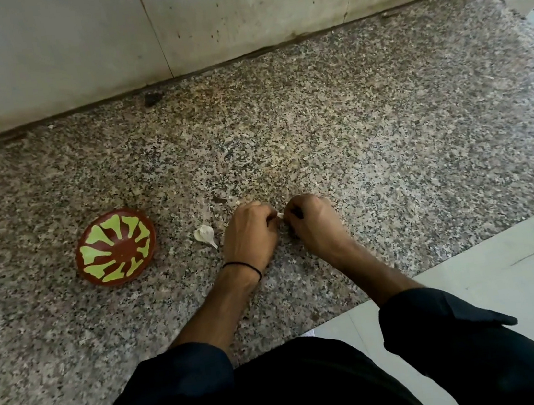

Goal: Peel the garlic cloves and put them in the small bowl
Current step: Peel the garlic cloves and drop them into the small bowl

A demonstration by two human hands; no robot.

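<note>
Head view, your left hand [249, 235] and right hand [312, 223] together over the speckled granite counter [388, 152], both pinching a small white garlic clove [280, 215], papery white garlic piece [205, 236] just left, round red-brown green-patterned bowl [116, 246] farther left.

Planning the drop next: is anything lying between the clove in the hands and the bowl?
The clove is pinched between the left hand and right hand. Only a loose piece of garlic lies on the counter between them and the bowl, touching neither; lifting over it looks easy.

Granite counter [353, 143] — stained wall [68, 41]
</note>
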